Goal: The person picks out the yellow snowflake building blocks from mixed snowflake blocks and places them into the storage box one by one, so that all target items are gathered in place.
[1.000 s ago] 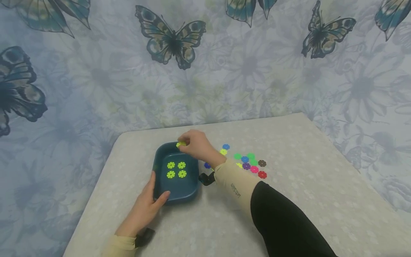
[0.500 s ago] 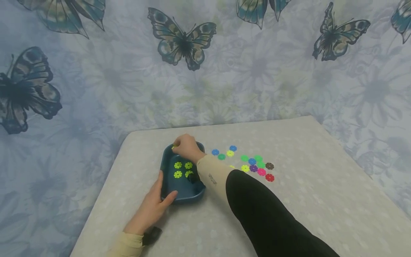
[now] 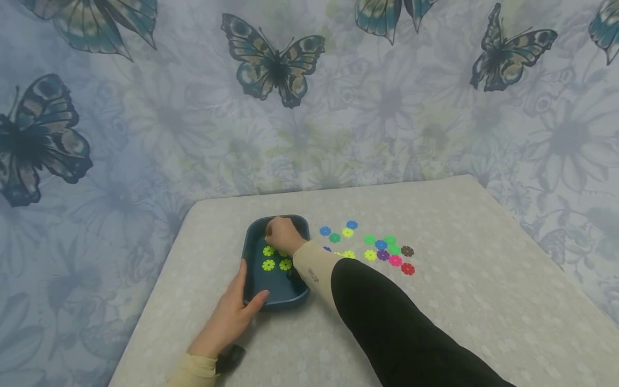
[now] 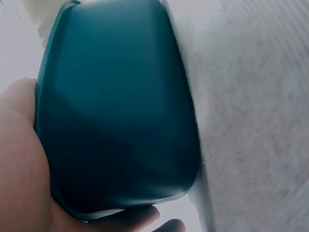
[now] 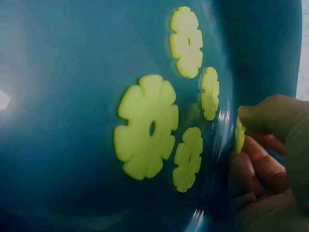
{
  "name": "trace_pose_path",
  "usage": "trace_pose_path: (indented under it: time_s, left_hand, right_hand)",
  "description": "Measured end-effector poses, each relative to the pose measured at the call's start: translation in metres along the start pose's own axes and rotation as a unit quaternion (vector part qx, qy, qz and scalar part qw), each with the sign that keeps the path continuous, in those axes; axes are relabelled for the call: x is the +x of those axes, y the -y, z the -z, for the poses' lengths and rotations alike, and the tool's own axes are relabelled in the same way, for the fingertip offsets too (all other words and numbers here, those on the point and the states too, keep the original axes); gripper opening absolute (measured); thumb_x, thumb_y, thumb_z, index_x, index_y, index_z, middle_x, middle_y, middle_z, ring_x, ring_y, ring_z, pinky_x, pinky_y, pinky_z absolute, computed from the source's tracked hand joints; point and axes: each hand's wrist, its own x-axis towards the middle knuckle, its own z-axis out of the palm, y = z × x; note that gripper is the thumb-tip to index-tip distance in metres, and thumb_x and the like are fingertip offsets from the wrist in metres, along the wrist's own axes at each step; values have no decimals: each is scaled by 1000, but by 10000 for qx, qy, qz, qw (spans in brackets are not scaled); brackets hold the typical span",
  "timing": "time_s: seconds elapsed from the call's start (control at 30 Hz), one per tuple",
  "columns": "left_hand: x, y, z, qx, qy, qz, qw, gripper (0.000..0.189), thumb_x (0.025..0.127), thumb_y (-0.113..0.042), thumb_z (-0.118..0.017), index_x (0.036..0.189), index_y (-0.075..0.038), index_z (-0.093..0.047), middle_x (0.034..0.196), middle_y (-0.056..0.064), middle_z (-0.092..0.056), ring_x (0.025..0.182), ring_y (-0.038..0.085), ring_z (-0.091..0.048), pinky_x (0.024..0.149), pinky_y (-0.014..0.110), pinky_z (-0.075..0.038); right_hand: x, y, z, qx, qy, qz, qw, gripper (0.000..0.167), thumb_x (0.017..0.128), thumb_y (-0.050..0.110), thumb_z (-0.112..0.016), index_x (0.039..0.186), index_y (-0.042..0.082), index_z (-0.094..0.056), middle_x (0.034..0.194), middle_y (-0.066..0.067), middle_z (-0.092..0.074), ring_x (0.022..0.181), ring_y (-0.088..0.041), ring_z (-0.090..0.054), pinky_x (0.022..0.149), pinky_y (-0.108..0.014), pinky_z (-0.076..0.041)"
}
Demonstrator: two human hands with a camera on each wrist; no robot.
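A blue-green plastic tray [image 3: 273,289] stands on the table at the person's left. Its near-left corner is gripped by the left hand [image 3: 224,317], with the thumb at the rim and fingers round the outside wall [image 4: 120,106]. Inside lie several yellow flower-shaped discs [image 5: 147,128], notched and with a slot in the middle. The right hand [image 3: 284,235] reaches into the far part of the tray. Between thumb and fingers it pinches another yellow flower-shaped disc [image 5: 240,133], seen edge-on in the right wrist view, close to the tray's wall.
To the right of the tray lie loose flower-shaped discs in several colours, among them a red disc [image 3: 408,269], a brown disc [image 3: 407,251] and a blue disc [image 3: 352,224]. A pale patterned cloth [image 3: 464,301] covers the table, which meets a butterfly-patterned wall [image 3: 387,123] behind.
The right hand has moved left over the tray, then down into its far part with the yellow disc. The left hand keeps its grip on the tray. The head view has shifted slightly.
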Motion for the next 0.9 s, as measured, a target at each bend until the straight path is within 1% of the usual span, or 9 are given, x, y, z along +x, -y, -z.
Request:
trace_pose_path:
  time_s: [0.1, 0.2, 0.3, 0.4, 0.5, 0.7, 0.83, 0.9]
  left_hand:
    - [0, 0, 0, 18, 4, 16, 10000, 100, 102, -57, -56, 166, -9, 4, 172, 21, -7, 157, 43, -16, 123, 63, -23]
    - [0, -1, 1, -4, 11, 38, 10000, 100, 102, -56, -57, 166, -9, 4, 172, 20, -6, 157, 42, -15, 123, 63, -22]
    - [0, -1, 0, 16, 30, 110, 9999, 101, 102, -58, -56, 166, -10, 5, 172, 20, -6, 157, 43, -15, 123, 63, -22]
    - [0, -1, 0, 34, 33, 149, 9999, 100, 102, -58, -55, 166, -10, 6, 172, 20, -5, 157, 43, -14, 122, 64, -21]
    - [1, -2, 0, 16, 19, 159, 9999, 100, 102, -58, -55, 166, -11, 6, 172, 20, -5, 157, 43, -14, 123, 64, -21]
    - [2, -3, 0, 61, 23, 194, 9998, 101, 101, -60, -55, 166, -11, 5, 172, 20, -5, 157, 43, -14, 122, 63, -21]
    - [2, -3, -1, 119, 43, 201, 9997, 102, 101, -62, -54, 166, -11, 6, 172, 20, -4, 157, 43, -14, 122, 63, -21]
    - [1, -3, -1, 123, 28, 175, 9998, 102, 101, -61, -54, 166, -11, 5, 172, 20, -5, 157, 43, -15, 122, 62, -22]
  right_hand:
    - [1, -1, -2, -187, 69, 22, 9998, 23, 95, 12, -72, 116, 5, -76, 115, -7, -76, 102, -20, -72, 87, -30, -59]
    - [5, -5, -6, -331, 7, 109, 9994, 20, 95, 12, -72, 113, 5, -77, 112, -6, -76, 100, -19, -72, 86, -30, -60]
    - [10, -9, -13, -487, -100, 183, 9986, 13, 95, 12, -73, 106, 8, -78, 104, -3, -76, 91, -16, -71, 79, -28, -59]
    - [13, -11, -17, -647, -133, 176, 9977, 6, 95, 13, -73, 97, 10, -77, 92, -1, -73, 79, -13, -66, 72, -26, -57]
    - [13, -10, -17, -829, -102, 183, 9963, 5, 95, 13, -73, 94, 10, -76, 87, 0, -70, 74, -13, -62, 70, -27, -56]
    - [11, -11, -15, -1203, -36, 307, 9923, 5, 95, 13, -73, 98, 10, -76, 89, -2, -68, 79, -14, -60, 75, -27, -56]
    - [8, -11, -14, -1280, 7, 368, 9911, 5, 95, 13, -73, 98, 10, -76, 91, -3, -66, 81, -14, -60, 77, -28, -56]
    - [5, -9, -12, -1298, 18, 348, 9909, 6, 96, 14, -71, 97, 10, -76, 93, -3, -66, 82, -15, -60, 75, -29, -56]
